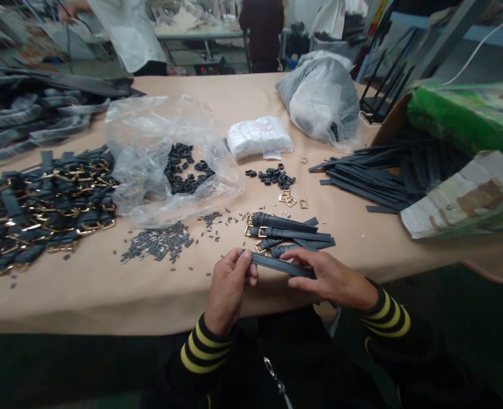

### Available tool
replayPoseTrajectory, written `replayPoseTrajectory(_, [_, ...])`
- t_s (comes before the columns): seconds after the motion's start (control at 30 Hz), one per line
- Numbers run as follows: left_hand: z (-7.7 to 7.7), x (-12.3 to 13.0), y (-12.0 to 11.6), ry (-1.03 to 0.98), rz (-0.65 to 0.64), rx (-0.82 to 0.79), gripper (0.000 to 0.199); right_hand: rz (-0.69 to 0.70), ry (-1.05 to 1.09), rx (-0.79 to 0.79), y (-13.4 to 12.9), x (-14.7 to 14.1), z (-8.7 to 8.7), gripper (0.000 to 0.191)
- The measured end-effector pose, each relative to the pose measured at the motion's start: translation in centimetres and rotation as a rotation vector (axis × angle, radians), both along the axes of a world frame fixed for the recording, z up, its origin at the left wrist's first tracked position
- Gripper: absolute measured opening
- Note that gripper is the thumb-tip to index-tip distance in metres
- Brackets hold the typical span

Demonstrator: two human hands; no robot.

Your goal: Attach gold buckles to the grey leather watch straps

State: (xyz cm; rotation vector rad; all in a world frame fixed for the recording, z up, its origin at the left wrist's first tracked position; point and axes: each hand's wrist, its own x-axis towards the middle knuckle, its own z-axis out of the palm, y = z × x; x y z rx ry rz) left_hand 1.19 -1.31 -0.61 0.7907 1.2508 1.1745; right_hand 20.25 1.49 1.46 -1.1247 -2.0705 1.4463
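A dark leather strap (279, 265) stretches between my two hands at the table's front edge. My left hand (229, 284) pinches its left end between thumb and fingers. Around the strap's right part, the thumb and fingers of my right hand (323, 275) are closed. Just beyond lie several straps with gold buckles (283, 228), side by side. Loose gold buckles (291, 200) and a small pile of black strap loops (277, 177) are farther back. Left of my hands, many tiny dark pieces (159, 243) are scattered on the table.
A heap of buckled straps (50, 207) covers the left. Behind are an open plastic bag with black loops (149, 165), a white packet (260, 138) and a filled bag (323, 102). On the right, loose straps (362, 176) spill from a green box (468, 108). People stand beyond the table.
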Motion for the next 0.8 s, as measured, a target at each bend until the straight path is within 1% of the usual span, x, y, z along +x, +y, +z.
replayPoseTrajectory(0.03, [0.2, 0.0, 0.0, -0.025, 0.01, 0.009, 0.022, -0.038, -0.014, 0.074, -0.3, -0.2, -0.1, 0.028])
replayPoseTrajectory(0.07, [0.3, 0.0, -0.1, -0.063, 0.012, 0.022, 0.022, -0.094, 0.006, 0.102, -0.6, -0.5, -0.2, 0.023])
replayPoseTrajectory(0.1, [0.6, 0.1, -0.1, -0.109, 0.008, 0.04, 0.024, -0.172, 0.074, 0.067, -0.9, -0.8, -0.4, 0.019])
replayPoseTrajectory(0.17, [0.9, 0.5, -0.2, -0.169, -0.03, 0.062, 0.032, -0.382, 0.34, -0.131, -1.3, -1.5, -0.7, 0.019])
replayPoseTrajectory(0.2, [1.1, 0.7, -0.3, -0.16, -0.073, 0.048, 0.034, -0.49, 0.505, -0.251, -1.4, -1.9, -0.9, 0.018])
replayPoseTrajectory(0.27, [1.1, 1.4, -0.6, -0.1, -0.224, -0.036, 0.034, -0.655, 0.804, -0.434, -1.4, -2.4, -1.1, 0.011])
replayPoseTrajectory(0.3, [1.0, 1.7, -0.9, -0.087, -0.319, -0.094, 0.033, -0.699, 0.906, -0.481, -1.4, -2.6, -1.2, 0.009])
replayPoseTrajectory(0.33, [0.8, 2.0, -1.1, -0.104, -0.407, -0.148, 0.031, -0.718, 0.971, -0.507, -1.3, -2.7, -1.2, 0.009])
replayPoseTrajectory(0.37, [0.6, 2.3, -1.4, -0.146, -0.469, -0.189, 0.03, -0.726, 1.006, -0.518, -1.3, -2.7, -1.3, 0.009])
replayPoseTrajectory(0.4, [0.5, 2.5, -1.6, -0.198, -0.499, -0.218, 0.03, -0.73, 1.021, -0.517, -1.2, -2.7, -1.4, 0.01])
replayPoseTrajectory(0.43, [0.3, 2.7, -1.8, -0.244, -0.499, -0.236, 0.029, -0.73, 1.024, -0.51, -1.2, -2.6, -1.5, 0.011])
replayPoseTrajectory(0.5, [0.2, 2.8, -1.9, -0.28, -0.447, -0.254, 0.027, -0.725, 1.022, -0.489, -1.2, -2.5, -1.6, 0.012])
replayPoseTrajectory(0.57, [0.2, 2.8, -1.8, -0.266, -0.387, -0.261, 0.025, -0.709, 1.008, -0.482, -1.4, -2.3, -1.6, 0.013])
replayPoseTrajectory(0.63, [0.3, 2.7, -1.7, -0.241, -0.328, -0.249, 0.024, -0.687, 0.943, -0.486, -1.6, -1.9, -1.6, 0.014])
replayPoseTrajectory(0.7, [0.4, 2.6, -1.5, -0.22, -0.28, -0.226, 0.022, -0.656, 0.749, -0.457, -1.9, -1.1, -1.7, 0.018])
replayPoseTrajectory(0.8, [0.2, 2.2, -1.3, -0.209, -0.256, -0.217, 0.02, -0.631, 0.36, -0.301, -2.8, 1.2, -2.2, 0.025])
